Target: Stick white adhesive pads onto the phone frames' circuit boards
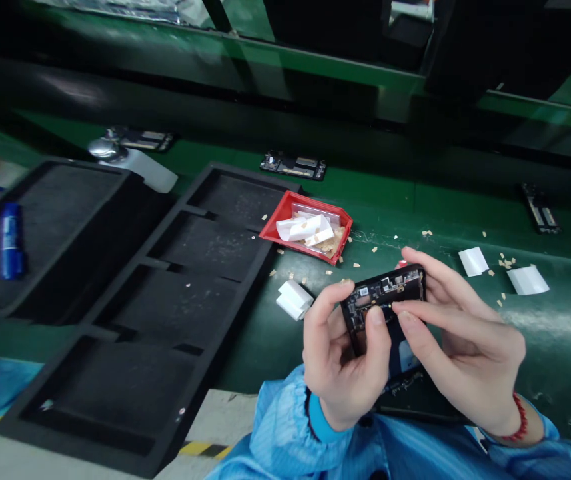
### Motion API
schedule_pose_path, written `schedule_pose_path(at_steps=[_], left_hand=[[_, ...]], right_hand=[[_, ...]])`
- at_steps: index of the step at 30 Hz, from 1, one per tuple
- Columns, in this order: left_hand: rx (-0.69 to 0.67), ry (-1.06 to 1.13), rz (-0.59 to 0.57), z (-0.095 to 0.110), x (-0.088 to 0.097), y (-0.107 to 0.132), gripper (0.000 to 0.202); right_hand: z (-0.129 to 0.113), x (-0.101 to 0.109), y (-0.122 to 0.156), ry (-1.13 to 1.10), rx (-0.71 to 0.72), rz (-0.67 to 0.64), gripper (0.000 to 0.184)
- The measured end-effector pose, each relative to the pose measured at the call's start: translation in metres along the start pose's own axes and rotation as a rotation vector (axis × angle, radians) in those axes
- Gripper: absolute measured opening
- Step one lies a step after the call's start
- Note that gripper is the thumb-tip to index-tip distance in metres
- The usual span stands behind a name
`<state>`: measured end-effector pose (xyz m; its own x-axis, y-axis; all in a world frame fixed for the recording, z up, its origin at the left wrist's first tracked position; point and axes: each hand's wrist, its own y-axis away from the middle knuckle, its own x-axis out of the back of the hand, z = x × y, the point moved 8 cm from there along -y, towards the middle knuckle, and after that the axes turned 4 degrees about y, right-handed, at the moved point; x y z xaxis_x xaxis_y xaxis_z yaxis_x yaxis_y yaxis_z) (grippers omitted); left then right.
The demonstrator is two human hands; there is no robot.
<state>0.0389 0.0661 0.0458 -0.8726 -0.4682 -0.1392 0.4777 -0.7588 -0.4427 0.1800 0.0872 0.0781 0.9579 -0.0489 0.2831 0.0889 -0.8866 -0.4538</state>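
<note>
An opened phone (372, 293) with its circuit board showing is held tilted above the green bench. My left hand (338, 360) is closed round its left side, thumb pressing on the board. At the phone's right edge, my right hand (470, 347) has some fingers behind the frame. Its thumb and index finger meet over the board; anything tiny between their tips is hidden. To the left of the hands lies a folded white paper (294, 300). Beyond it stands a red bin (305, 250) with clear film, white backing papers and small tan pieces.
A black compartment tray (165, 313) slants across the left. Near it are a blue marker (12, 240) and a white bottle with a metal top (148, 170). Opened phones (292, 165) lie along the back. Tan bits and white papers (528, 280) are scattered to the right.
</note>
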Motion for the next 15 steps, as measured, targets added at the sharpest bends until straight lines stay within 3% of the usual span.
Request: schedule_pose_path(at_steps=[9, 15], left_hand=[[-0.017, -0.004, 0.003, -0.001, 0.001, 0.001, 0.050], [-0.015, -0.004, -0.016, 0.001, -0.001, 0.000, 0.049]], right_hand=[[-0.012, -0.003, 0.001, 0.211, 0.168, -0.010, 0.024], [-0.019, -0.004, 0.009, 0.411, 0.324, -0.017, 0.040]])
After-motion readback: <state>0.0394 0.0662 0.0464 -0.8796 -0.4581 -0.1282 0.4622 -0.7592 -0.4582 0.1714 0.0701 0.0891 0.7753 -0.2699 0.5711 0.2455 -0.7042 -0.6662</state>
